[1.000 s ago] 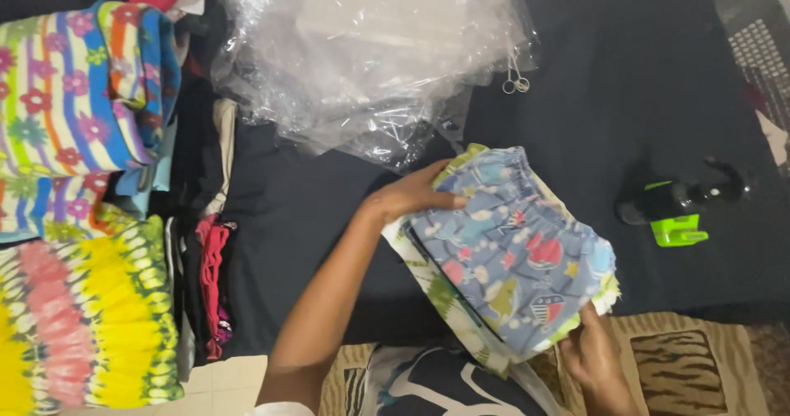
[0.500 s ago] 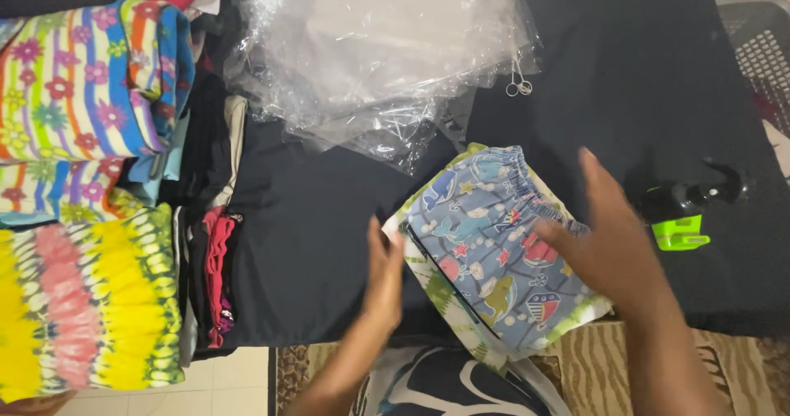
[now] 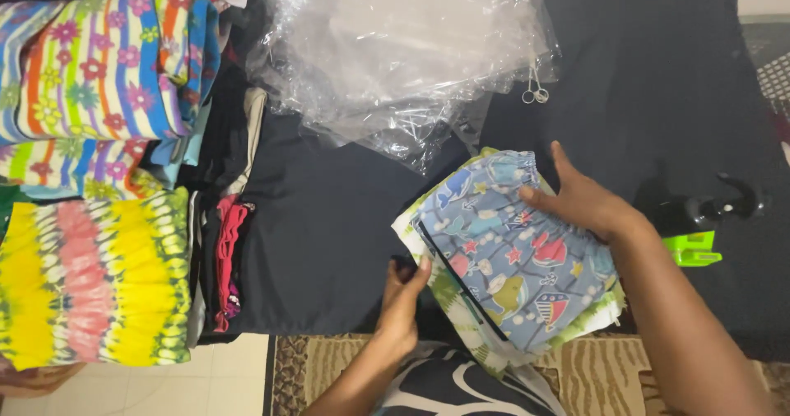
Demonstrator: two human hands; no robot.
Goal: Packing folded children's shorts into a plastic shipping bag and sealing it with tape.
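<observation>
The folded blue printed cloth [image 3: 518, 251] is now pressed flat by the right hand [image 3: 580, 202], open wide; its nine-o'clock edge has been taken up by the left hand [image 3: 403, 297].

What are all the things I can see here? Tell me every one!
folded printed cloth: one, blue with sea animals and boats, centre, on a green-patterned piece
clear plastic bags: a crumpled heap, see-through, top centre
small scissors: one, silvery, beside the plastic
spray bottle: one, black with green trigger, right
dark cloth: one, black, covering the work surface
stacked clothes: a pile, striped flowery and yellow-pink tie-dye, left
rug: one, brown zebra pattern, bottom
left hand: lifting the cloth's lower-left edge
right hand: flat on the cloth's top
</observation>
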